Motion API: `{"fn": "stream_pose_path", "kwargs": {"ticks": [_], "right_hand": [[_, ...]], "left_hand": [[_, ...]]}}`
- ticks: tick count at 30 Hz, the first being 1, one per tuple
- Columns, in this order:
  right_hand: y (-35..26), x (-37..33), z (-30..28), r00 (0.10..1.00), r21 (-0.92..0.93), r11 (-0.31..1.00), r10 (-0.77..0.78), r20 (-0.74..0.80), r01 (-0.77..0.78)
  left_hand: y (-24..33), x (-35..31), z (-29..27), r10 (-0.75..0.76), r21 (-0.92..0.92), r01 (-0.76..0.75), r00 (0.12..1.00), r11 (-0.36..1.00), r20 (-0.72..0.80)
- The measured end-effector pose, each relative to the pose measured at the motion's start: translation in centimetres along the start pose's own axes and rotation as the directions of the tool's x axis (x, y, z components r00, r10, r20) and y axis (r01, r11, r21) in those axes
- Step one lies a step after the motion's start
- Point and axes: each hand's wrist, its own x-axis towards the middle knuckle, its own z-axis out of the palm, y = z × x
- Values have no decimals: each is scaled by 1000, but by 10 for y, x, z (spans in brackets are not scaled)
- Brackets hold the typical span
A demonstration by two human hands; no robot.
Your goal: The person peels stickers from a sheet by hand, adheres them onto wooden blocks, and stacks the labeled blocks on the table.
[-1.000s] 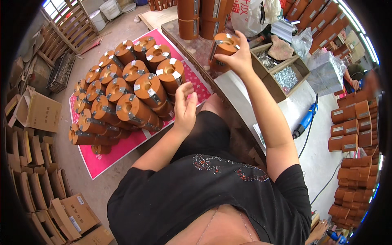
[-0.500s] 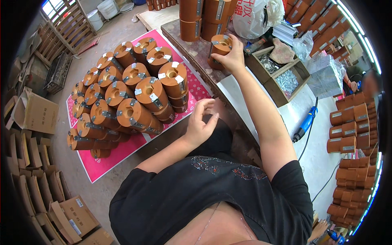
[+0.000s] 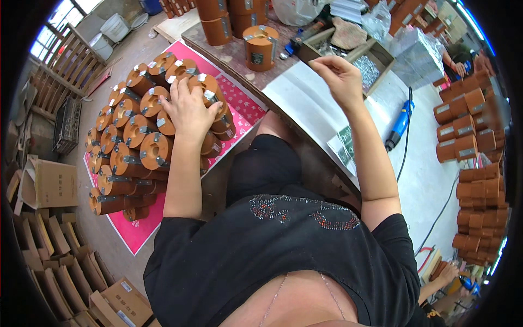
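Observation:
My left hand (image 3: 190, 109) rests over the pile of brown wooden cylinders (image 3: 155, 150), fingers spread and touching their upper ends. These cylinders have holes through the middle and metal hinge-like plates on their ends and sides. My right hand (image 3: 342, 79) hovers over the worktable with thumb and fingers pinched together; anything between the fingertips is too small to make out. On the dark tabletop, a single brown cylinder (image 3: 260, 50) stands upright, apart from both hands. Beside the right hand lies an open wooden box (image 3: 389, 59) with compartments of small metal parts.
A blue power screwdriver (image 3: 400, 125) with a black cord lies on the white worktop (image 3: 419, 169). Taller cylinders (image 3: 215, 24) stand at the back. Flattened cardboard boxes (image 3: 60, 261) fill the floor on the left. More cylinders (image 3: 463, 128) and a co-worker's hand (image 3: 457, 68) are at right.
My right hand has let go of the single cylinder and drawn back toward me, now pinched. My left hand has moved left and forward onto the piled cylinders. The view has shifted.

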Motion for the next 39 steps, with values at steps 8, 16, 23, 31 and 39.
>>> {"fn": "stream_pose_path", "kwargs": {"ticks": [8, 16, 23, 31, 39], "right_hand": [[-11, -82, -90, 969, -43, 972, 227, -93, -232], [-9, -131, -108, 919, -274, 878, 385, -88, -394], [2, -156, -84, 965, -512, 841, 250, 81, -175], [-5, -171, -72, 988, -690, 722, 131, 84, -37], [-7, -182, -77, 988, -731, 683, 97, 117, 20]], "left_hand": [[3, 5, -2, 115, -261, -136, 989, 956, -93], [76, 26, -37, 501, -897, -292, 860, 331, -96], [121, 85, 26, 832, -998, -42, 554, 55, 23], [152, 109, 57, 879, -897, 401, 342, 185, 333], [167, 116, 21, 871, -989, -83, 487, 122, 67]]}}
